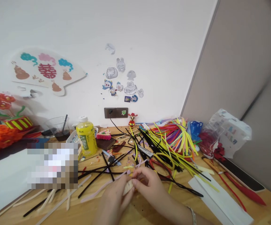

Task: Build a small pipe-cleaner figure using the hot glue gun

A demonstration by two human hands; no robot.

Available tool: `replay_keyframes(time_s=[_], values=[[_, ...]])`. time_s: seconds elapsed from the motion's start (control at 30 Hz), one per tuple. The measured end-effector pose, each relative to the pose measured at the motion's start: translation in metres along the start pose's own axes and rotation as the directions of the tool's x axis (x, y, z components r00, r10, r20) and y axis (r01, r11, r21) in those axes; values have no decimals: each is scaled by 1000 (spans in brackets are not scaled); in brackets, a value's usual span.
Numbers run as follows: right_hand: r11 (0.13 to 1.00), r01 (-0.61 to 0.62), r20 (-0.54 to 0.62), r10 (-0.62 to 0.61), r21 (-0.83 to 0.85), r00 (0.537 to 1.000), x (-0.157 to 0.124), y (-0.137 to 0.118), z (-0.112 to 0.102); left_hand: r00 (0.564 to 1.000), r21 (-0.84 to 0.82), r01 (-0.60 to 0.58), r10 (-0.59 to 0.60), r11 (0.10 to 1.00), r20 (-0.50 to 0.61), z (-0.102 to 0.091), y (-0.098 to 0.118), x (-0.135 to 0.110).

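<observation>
Both hands meet low in the middle of the view, over the wooden table. My left hand (115, 195) is closed around a small cream-coloured piece (128, 187), which looks like bent pipe cleaner; fingers cover much of it. My right hand (147, 184) pinches the same piece from the other side, thumb and fingers bent at its upper end. A bracelet circles the right wrist. Just beyond the fingers lie black pipe cleaners (95, 171) and a lilac one (104, 186). Scissors with yellow handles (164, 159) rest among the pipe cleaners past my right hand.
A yellow drink bottle (87, 137) and a plastic cup (61, 132) stand at the back left, near orange flowers (1, 137). Colourful pipe cleaners (177, 137) heap at the back right. White paper (219, 197), red-handled pliers (245, 189) and a plastic bag (233, 131) lie right.
</observation>
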State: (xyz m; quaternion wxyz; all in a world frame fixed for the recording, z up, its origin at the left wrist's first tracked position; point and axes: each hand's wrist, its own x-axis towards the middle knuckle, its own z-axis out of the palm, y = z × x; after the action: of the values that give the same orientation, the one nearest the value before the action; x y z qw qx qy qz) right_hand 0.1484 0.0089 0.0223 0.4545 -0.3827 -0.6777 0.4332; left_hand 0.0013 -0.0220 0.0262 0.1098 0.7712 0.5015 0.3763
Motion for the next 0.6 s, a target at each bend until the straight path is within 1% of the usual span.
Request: replay_keyframes(time_s=[0.1,0.23,0.47,0.6], values=[[998,-14,19,12,62,1000,1,3,1,1000,10,-21,21,1000,9,1,-2,-1],[985,-55,50,47,162,998,3,2,0,999,46,-32,32,998,-6,3,-4,-2],[959,-147,98,126,242,987,3,1,2,999,76,-2,0,997,32,3,-4,-3],[945,-150,115,121,290,986,3,4,3,999,93,-7,2,996,47,5,-6,-5]])
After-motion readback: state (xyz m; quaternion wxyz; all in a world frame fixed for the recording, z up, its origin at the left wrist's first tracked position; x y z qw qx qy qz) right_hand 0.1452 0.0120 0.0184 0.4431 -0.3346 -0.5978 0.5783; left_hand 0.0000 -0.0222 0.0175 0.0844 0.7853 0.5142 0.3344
